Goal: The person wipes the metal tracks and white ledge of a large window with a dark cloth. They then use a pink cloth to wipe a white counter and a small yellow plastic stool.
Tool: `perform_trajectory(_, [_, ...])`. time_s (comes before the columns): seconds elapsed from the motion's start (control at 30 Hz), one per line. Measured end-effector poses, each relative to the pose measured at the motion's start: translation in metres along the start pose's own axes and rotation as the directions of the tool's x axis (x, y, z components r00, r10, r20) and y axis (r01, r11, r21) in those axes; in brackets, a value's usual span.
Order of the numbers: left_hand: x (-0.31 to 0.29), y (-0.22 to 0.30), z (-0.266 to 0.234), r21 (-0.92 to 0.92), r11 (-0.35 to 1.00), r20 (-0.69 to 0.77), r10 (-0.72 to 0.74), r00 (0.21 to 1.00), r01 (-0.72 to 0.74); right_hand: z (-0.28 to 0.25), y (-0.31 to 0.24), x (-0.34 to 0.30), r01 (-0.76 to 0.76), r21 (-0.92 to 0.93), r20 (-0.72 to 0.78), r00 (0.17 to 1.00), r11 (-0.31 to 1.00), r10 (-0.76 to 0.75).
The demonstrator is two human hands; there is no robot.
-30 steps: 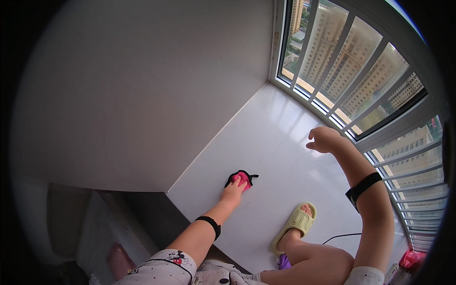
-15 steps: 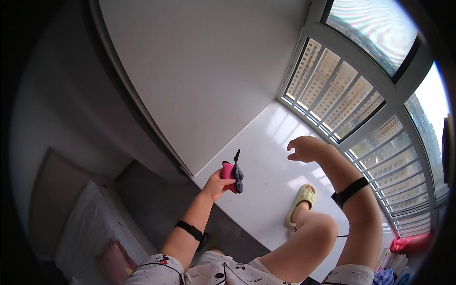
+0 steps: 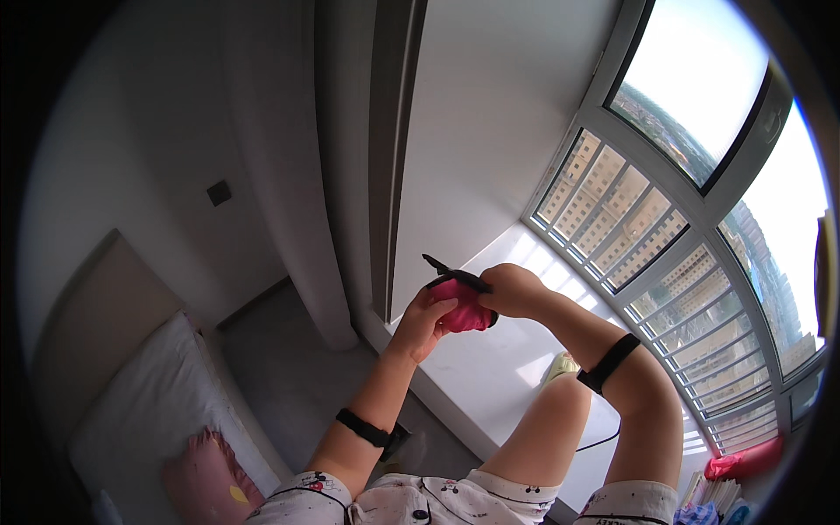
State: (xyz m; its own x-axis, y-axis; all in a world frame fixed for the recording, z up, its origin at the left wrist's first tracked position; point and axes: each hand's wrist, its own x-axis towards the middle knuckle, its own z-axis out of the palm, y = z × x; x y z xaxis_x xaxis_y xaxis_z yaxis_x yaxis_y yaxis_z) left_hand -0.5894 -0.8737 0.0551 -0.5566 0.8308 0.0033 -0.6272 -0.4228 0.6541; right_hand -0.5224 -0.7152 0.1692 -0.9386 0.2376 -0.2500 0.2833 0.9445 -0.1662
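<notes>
A small pink piece of cloth with black trim [image 3: 464, 306] is held up in front of me above the white ledge; I cannot tell its exact kind. A narrow black strip sticks out of its top toward the upper left. My left hand [image 3: 423, 327] grips its left side, thumb across the pink face. On the other side, my right hand [image 3: 510, 291] is closed on the black upper right edge, its fingertips partly hidden.
The white ledge [image 3: 472, 385] runs beneath barred windows [image 3: 612, 206] at right. A bent leg rests on it, with a pale green slipper [image 3: 560, 366]. A white cabinet panel [image 3: 472, 131] stands ahead. At lower left lies a bed [image 3: 144, 385] with a pink cushion [image 3: 206, 477]. Books [image 3: 713, 494] sit at lower right.
My right hand has come left from near the window and taken hold of the cloth. The cloth has turned, showing more pink. My view has swung left, showing more of the wall and bed.
</notes>
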Motion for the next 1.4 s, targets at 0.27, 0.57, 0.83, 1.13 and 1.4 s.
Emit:
perform_trajectory(0.27, [-0.071,0.066,-0.048,0.436,0.895,-0.093,0.153,0.984,-0.098,-0.01,-0.061,0.004,-0.015,0.788,0.025,1.0,0.616,-0.008])
perform_trajectory(0.57, [-0.102,0.105,-0.055,0.919,0.325,0.073,0.419,0.905,-0.224,-0.048,-0.086,0.0,0.094,0.655,-0.182,0.983,0.75,0.035])
perform_trajectory(0.83, [-0.093,0.14,-0.031,0.968,0.169,0.144,0.241,0.96,-0.187,-0.072,-0.087,-0.02,0.031,0.531,-0.216,0.971,0.847,0.1])
perform_trajectory(1.13, [-0.094,0.126,-0.053,0.979,0.102,0.145,0.258,0.955,-0.176,-0.012,-0.047,-0.031,0.091,-0.045,0.078,0.993,0.995,-0.088])
perform_trajectory(1.4, [-0.086,0.007,-0.143,0.787,0.586,-0.389,0.229,0.892,0.193,0.123,-0.042,0.02,0.057,0.475,-0.137,0.99,0.878,0.01])
